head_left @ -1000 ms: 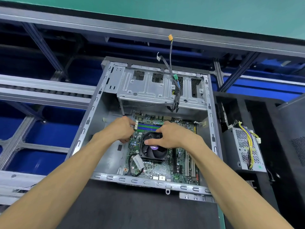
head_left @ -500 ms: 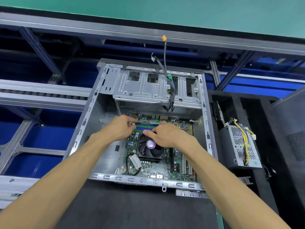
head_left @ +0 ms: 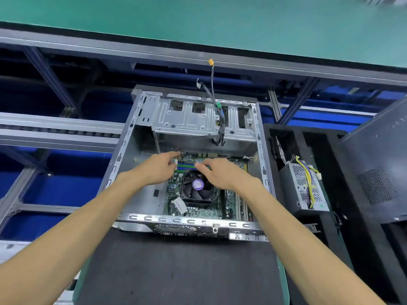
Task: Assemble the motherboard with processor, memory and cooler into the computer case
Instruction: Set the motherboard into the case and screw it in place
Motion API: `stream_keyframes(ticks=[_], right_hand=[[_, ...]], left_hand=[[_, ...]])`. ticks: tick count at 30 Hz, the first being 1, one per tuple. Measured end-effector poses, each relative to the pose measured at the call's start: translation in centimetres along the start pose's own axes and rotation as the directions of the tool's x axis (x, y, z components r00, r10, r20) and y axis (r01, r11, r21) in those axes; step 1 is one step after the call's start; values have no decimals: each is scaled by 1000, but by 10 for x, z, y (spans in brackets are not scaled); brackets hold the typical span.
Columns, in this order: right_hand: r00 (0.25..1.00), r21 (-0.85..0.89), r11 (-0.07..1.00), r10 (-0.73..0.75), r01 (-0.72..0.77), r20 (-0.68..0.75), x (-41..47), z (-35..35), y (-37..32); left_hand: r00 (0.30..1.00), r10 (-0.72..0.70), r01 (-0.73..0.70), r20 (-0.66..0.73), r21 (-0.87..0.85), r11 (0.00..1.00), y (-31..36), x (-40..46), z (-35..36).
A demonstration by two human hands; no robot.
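An open grey computer case (head_left: 123, 148) lies on its side on a black mat. Inside it lies the green motherboard (head_left: 204, 211) with a black cooler fan (head_left: 197, 190) at its middle and blue and green memory slots (head_left: 185, 166) at its far end. My left hand (head_left: 157, 168) reaches over the board's far left corner with its index finger stretched out to the board's edge. My right hand (head_left: 220, 173) hovers over the cooler's far side, fingertips touching the memory slots. Neither hand holds anything.
A metal drive cage (head_left: 198, 119) spans the case's far end, with a cable bundle (head_left: 217, 111) hanging over it. A power supply (head_left: 306, 188) with yellow wires sits in black foam at the right. A dark side panel (head_left: 378, 168) leans at far right.
My right hand has come off the cooler fan and moved forward to the memory slots. My left hand has opened and stretched a finger to the board's far edge.
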State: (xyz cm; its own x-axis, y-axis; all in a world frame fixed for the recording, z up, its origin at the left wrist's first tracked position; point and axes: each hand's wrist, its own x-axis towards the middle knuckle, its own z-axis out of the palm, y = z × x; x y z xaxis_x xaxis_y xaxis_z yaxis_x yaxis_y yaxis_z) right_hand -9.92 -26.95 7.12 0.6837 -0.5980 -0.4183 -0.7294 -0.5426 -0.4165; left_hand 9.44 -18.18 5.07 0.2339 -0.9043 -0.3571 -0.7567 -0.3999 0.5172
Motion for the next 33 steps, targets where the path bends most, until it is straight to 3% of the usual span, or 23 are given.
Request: stream_keyframes(ticks=[7, 14, 18, 23, 25, 27, 33], right_hand=[[969, 72, 996, -30, 49, -246, -45, -5, -21], [879, 154, 986, 13, 68, -476, -104, 5, -27], [776, 228, 970, 78, 86, -626, -143, 2, -12], [588, 371, 925, 255, 85, -768, -188, -6, 24], [542, 422, 905, 332, 48, -772, -205, -6, 46], [544, 464, 884, 414, -49, -730, -219, 2, 73], [689, 468, 819, 550, -333, -472, -247, 69, 159]], left_hand=[[973, 169, -184, -157, -82, 980, 19, -41, -13], [910, 283, -336, -304, -136, 932, 47, -81, -9], [861, 357, -448, -362, -209, 869, 81, -107, -3], [797, 518, -597, -310, -281, 751, 134, -132, 21], [764, 585, -645, -272, -289, 707, 158, -137, 41], [745, 629, -666, -224, -301, 682, 179, -138, 65], [793, 602, -595, -91, -327, 734, 210, -133, 133]])
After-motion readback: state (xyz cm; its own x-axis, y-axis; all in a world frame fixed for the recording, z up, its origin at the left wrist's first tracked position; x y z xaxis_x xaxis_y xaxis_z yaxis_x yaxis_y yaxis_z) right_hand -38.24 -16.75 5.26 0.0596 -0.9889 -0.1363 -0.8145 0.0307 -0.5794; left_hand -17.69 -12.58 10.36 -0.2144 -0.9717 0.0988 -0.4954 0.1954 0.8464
